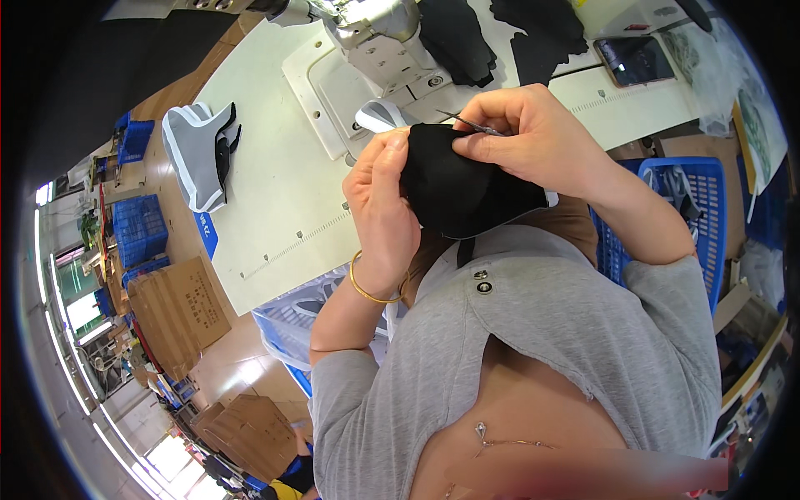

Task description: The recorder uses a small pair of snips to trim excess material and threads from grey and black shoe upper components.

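Observation:
My left hand point(383, 196) pinches the upper left edge of a black fabric piece point(471, 187), thumb on top. The piece hangs in front of my lap at the table's near edge, and a little white trim shows at its right corner. My right hand point(533, 137) is closed round small dark pointed thread snips point(475, 125), with the thumb against the cloth's top edge. The points of the snips reach left above the fabric. Behind my hands, a grey and white sewn piece point(381, 115) lies by the base of the sewing machine point(375, 46).
A stack of grey, white and black sewn pieces point(196, 154) lies on the left of the table point(275, 208). Black cut fabric point(457, 42) and a phone point(635, 61) lie at the back. Blue baskets point(708, 208) stand at my right; a plastic-lined one point(292, 321) stands under the table.

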`<action>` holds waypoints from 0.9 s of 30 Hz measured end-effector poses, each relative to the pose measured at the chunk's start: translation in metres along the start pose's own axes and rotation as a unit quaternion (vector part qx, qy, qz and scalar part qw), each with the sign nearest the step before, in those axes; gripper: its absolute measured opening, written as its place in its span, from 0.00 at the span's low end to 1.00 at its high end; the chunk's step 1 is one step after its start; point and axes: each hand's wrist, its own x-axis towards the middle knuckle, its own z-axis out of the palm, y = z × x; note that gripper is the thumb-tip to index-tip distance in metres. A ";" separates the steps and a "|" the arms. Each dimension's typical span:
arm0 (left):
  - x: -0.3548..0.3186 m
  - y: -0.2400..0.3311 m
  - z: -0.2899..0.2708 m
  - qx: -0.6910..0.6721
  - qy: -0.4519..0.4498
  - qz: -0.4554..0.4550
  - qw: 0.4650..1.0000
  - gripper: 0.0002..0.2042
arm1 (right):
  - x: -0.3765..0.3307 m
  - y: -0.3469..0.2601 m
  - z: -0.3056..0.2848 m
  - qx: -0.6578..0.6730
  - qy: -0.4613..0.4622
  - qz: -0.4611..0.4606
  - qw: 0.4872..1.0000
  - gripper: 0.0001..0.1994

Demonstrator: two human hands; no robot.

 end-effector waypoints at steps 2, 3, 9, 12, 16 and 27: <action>-0.001 -0.002 -0.005 0.009 0.001 -0.010 1.000 0.10 | 0.001 0.003 0.001 -0.008 -0.001 -0.011 1.000 0.08; -0.001 -0.003 -0.006 0.017 0.002 -0.020 1.000 0.09 | 0.002 0.004 0.000 -0.007 0.000 -0.011 1.000 0.08; -0.001 -0.004 -0.001 0.075 0.027 0.033 0.996 0.07 | -0.001 0.000 -0.001 -0.037 -0.003 -0.014 0.999 0.06; -0.001 -0.002 -0.005 0.070 0.033 0.030 0.997 0.07 | -0.004 0.001 -0.005 -0.129 0.035 -0.099 0.986 0.06; 0.000 -0.001 -0.010 0.098 0.022 0.043 0.994 0.08 | 0.004 0.016 -0.005 -0.271 0.102 -0.246 0.925 0.07; 0.005 0.006 -0.011 0.125 0.024 0.044 0.991 0.07 | 0.005 0.008 -0.005 -0.190 0.063 -0.146 0.969 0.06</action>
